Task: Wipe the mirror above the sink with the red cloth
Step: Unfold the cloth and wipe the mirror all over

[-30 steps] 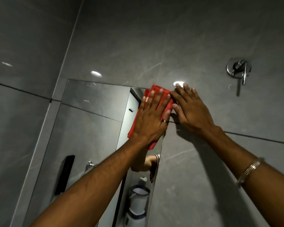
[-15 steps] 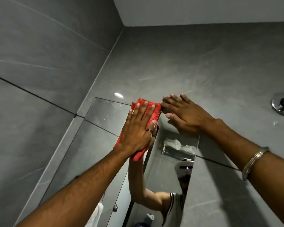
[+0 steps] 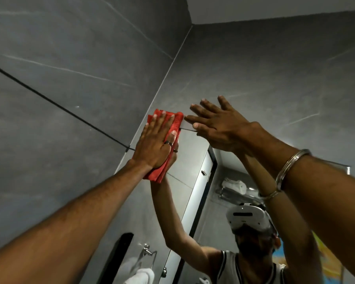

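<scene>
The folded red cloth lies flat against the top left corner of the mirror. My left hand presses on it with the palm and spread fingers. A ring sits on one finger. My right hand rests flat with fingers apart on the mirror's top edge and the grey wall just right of the cloth; it holds nothing. A metal bangle circles my right wrist. The mirror reflects both raised arms and a person wearing a white headset.
Grey tiled walls meet in a corner just left of the mirror, with the white ceiling above. Reflected in the mirror are a door, a towel rack and a white towel on a ring.
My left hand has slid the cloth leftward along the mirror's top edge into its left corner. My right hand followed along the top edge. The view tilted up and the wall valve left the frame.
</scene>
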`<action>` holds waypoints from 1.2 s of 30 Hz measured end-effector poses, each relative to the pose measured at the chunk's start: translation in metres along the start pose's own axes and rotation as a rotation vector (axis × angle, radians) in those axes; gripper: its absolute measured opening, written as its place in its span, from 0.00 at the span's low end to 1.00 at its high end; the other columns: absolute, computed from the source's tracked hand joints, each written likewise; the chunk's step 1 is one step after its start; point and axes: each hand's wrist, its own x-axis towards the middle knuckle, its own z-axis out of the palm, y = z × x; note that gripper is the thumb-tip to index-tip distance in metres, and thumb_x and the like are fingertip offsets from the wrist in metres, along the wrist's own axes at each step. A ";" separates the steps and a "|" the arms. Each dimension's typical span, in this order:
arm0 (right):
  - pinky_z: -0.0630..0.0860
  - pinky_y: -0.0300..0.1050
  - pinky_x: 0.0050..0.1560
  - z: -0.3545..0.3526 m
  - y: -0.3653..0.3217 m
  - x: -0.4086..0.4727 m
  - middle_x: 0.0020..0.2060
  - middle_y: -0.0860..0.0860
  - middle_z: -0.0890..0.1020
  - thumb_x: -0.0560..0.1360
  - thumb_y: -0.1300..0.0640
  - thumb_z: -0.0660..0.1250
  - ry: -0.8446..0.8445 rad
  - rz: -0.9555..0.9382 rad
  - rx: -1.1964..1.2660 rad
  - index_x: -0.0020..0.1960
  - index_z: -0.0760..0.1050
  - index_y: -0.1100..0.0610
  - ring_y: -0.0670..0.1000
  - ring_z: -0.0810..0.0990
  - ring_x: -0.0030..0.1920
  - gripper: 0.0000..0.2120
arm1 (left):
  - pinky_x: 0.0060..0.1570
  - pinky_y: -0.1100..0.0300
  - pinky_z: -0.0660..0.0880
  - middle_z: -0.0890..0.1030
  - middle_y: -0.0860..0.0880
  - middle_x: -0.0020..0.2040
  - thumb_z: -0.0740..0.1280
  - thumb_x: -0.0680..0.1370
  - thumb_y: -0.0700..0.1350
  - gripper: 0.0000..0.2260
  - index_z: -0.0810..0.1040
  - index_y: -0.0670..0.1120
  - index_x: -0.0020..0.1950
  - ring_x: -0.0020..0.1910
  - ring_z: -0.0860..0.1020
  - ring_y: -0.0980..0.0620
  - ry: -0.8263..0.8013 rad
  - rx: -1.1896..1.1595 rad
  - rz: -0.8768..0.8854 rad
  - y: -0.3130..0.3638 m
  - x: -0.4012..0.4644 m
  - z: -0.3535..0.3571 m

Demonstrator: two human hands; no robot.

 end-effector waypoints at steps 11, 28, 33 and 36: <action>0.39 0.64 0.82 0.001 -0.057 -0.021 0.84 0.52 0.52 0.81 0.34 0.35 0.071 0.132 0.079 0.83 0.52 0.45 0.55 0.45 0.84 0.34 | 0.82 0.39 0.41 0.43 0.44 0.85 0.43 0.84 0.58 0.28 0.39 0.51 0.82 0.84 0.41 0.43 -0.024 0.063 0.063 -0.012 -0.040 0.006; 0.42 0.66 0.80 0.055 -0.300 -0.191 0.83 0.60 0.51 0.84 0.37 0.44 0.079 0.190 0.311 0.82 0.56 0.49 0.65 0.48 0.83 0.31 | 0.79 0.33 0.49 0.56 0.33 0.82 0.53 0.84 0.61 0.34 0.57 0.39 0.81 0.82 0.52 0.33 -0.254 0.142 -0.046 -0.040 -0.315 -0.013; 0.41 0.65 0.80 0.071 -0.342 -0.224 0.82 0.63 0.54 0.85 0.39 0.46 0.069 0.200 0.372 0.81 0.54 0.50 0.68 0.51 0.82 0.28 | 0.76 0.28 0.56 0.64 0.29 0.78 0.41 0.85 0.64 0.37 0.63 0.37 0.78 0.78 0.61 0.28 -0.268 0.081 -0.122 -0.048 -0.406 -0.016; 0.46 0.69 0.79 0.078 -0.357 -0.250 0.81 0.65 0.57 0.85 0.40 0.48 0.060 0.195 0.386 0.81 0.60 0.50 0.70 0.54 0.81 0.28 | 0.78 0.32 0.56 0.64 0.30 0.78 0.47 0.86 0.61 0.31 0.61 0.38 0.78 0.79 0.61 0.31 -0.239 0.139 -0.136 -0.058 -0.438 -0.005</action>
